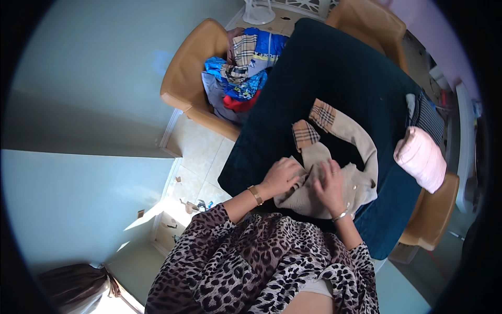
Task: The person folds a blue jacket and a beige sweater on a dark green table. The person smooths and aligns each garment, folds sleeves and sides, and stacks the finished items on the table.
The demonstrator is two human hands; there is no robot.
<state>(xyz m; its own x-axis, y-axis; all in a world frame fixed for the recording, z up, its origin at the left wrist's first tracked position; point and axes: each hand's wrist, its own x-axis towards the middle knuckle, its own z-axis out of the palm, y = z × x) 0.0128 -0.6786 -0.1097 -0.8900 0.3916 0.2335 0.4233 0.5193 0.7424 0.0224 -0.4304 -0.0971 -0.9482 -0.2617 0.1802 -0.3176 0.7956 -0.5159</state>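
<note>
A beige knitted cardigan with plaid cuffs and small buttons lies at the near end of a table with a dark green cloth. Its two sleeves stretch away from me, one curving along the right side. My left hand, wearing a gold watch, is closed with curled fingers on the cardigan's left edge. Over the middle of the garment rests my right hand, with a ring and bracelet. Its fingers are apart on the knit, and I see nothing gripped between them.
Rolled pink clothing and a dark striped folded garment lie along the table's right edge. A tan chair at the left holds a heap of mixed clothes. More tan chairs stand at the far right and near right of the dark green tablecloth.
</note>
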